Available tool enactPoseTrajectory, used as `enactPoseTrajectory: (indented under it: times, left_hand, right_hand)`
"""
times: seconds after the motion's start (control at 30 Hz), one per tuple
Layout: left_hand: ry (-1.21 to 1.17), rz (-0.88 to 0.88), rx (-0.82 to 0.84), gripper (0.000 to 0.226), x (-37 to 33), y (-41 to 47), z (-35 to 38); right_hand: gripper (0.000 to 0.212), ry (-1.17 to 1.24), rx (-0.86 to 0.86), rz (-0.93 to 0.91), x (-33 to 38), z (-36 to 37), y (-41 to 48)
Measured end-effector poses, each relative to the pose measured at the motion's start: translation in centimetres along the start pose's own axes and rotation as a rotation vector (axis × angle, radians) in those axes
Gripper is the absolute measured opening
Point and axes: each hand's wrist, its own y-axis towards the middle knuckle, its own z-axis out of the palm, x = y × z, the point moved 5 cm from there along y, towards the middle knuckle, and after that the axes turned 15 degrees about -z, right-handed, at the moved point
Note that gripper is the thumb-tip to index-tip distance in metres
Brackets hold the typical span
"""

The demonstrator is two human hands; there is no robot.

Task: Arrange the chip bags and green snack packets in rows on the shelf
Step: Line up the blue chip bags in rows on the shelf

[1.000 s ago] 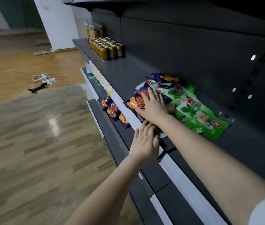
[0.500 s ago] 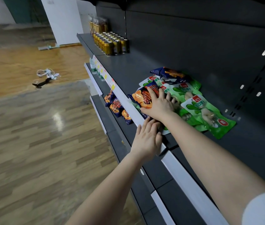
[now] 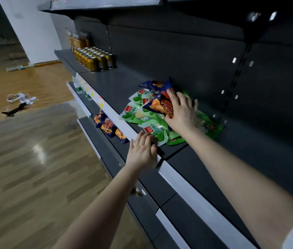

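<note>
**Chip bag is up off the pile now**

Since half a second ago the right hand [image 3: 181,114] has pulled the blue chip bag [image 3: 157,105] up and back. It was lying flat at the front of the heap, and now it's tilted up on its edge, centre-right of the frame. I can see the thumb under the bag's lower edge and the fingers spread over its face, so it's properly gripped.

The green snack packets [image 3: 136,115] are still a loose heap on the dark shelf [image 3: 117,83], right under that bag. Another blue bag [image 3: 150,85] sits just behind them.

My left hand [image 3: 142,153] hasn't left the white price rail [image 3: 117,121]. Its fingers are relaxed and holding nothing, with the tips just beside the nearest green packet.

Gold cans [image 3: 95,58] are lined up further along, upper middle of the frame.
</note>
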Motion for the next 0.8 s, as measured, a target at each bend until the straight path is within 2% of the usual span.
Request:
enactPoseTrajectory:
  times: [0.07, 0.17, 0.23, 0.47, 0.6, 0.8]
  left_hand:
    - [0.067, -0.039, 0.064, 0.047, -0.2, 0.3, -0.2]
    - [0.121, -0.021, 0.031, 0.043, -1.4, 0.7, -0.9]
    - [0.071, 0.016, 0.026, 0.043, -2.9, 0.6, -1.1]
    - [0.017, 0.234, 0.073, 0.04, -11.3, -0.8, 1.1]
    - [0.027, 0.362, 0.135, 0.036, -16.6, -2.6, 4.0]
    - [0.059, 0.566, 0.257, 0.041, -24.2, -7.3, 8.1]
  right_hand:
    - [0.086, -0.025, 0.024, 0.005, -1.1, -0.9, -1.3]
    - [0.085, -0.012, 0.017, 0.023, -2.7, -2.1, -3.7]
    - [0.085, -0.017, 0.015, 0.039, -3.9, -2.9, -5.5]
    - [0.082, -0.174, -0.001, 0.181, -9.3, -7.2, -12.4]
    - [0.08, -0.27, -0.032, 0.263, -11.8, -10.3, -17.7]
    - [0.077, -0.382, -0.022, 0.377, -14.5, -15.2, -26.3]
